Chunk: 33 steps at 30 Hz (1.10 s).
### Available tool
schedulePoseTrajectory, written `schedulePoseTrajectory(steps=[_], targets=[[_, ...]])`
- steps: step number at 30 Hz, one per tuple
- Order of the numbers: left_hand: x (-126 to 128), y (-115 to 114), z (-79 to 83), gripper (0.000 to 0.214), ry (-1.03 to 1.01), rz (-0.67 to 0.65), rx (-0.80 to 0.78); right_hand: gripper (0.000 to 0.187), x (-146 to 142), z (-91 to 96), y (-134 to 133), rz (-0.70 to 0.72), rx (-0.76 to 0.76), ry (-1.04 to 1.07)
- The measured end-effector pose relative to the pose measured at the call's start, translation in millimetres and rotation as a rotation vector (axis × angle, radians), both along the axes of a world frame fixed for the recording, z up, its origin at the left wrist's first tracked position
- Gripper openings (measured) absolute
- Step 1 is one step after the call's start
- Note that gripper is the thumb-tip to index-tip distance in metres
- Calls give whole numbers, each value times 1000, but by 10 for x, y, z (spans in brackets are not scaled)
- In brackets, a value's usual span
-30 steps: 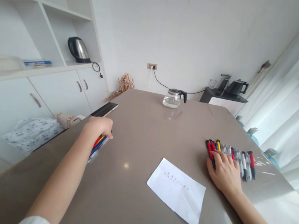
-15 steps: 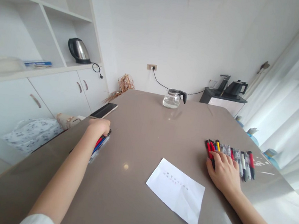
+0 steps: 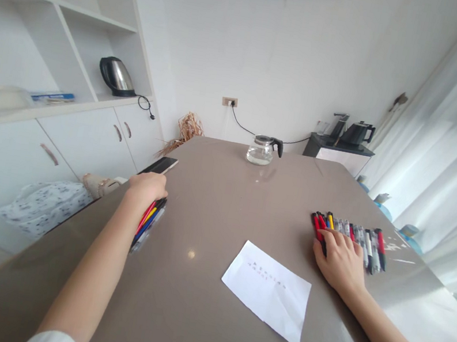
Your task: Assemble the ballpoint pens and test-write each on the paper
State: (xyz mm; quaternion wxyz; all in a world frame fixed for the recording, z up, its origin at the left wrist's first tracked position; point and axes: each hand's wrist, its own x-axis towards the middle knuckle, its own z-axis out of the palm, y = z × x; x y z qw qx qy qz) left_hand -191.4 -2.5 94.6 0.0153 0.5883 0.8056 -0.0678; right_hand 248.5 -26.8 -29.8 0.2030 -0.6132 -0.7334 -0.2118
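My left hand is over the upper end of a bundle of pens, red, yellow, blue and clear, at the left of the table. Its back faces me and hides the fingers, so whether it grips a pen is unclear. Just beyond it lies a dark phone-like slab, partly covered by the hand. On the right, my right hand rests flat with its fingers apart, over the near ends of a row of pens and markers. Red, yellow, clear and white barrels show there, side by side.
A creased white paper with small handwriting lies between the hands on the brown table. A glass pot with clear liquid stands at the far edge. Left of the table are white cabinets and a patterned cloth bag.
My left hand has lifted or shifted slightly up and left, showing more of the pens under it, including a yellow one. My right hand stays on its row. The view has shifted slightly.
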Motion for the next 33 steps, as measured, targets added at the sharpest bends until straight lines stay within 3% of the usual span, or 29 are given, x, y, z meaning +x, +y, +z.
schedulePoseTrajectory(steps=[3,8,13,17,19,24,33], targets=[[157,-161,195,29,109,3,104,28,4,5,2,6,13,19],[640,-431,370,30,124,-286,394,25,-40,84,-16,18,82,147],[1278,-565,223,28,52,-534,522,26,-357,388,-196,233,-6,386],[1774,-578,100,20,64,-944,629,29,-692,791,-328,428,-244,628],[1951,-540,90,20,45,-1062,692,34,-808,977,-333,491,-309,727],[2067,-450,68,19,-137,-1087,783,42,-870,1179,-269,544,-341,938],[1906,-443,-120,28,-14,-1006,750,51,-677,1079,-216,384,-506,1302]])
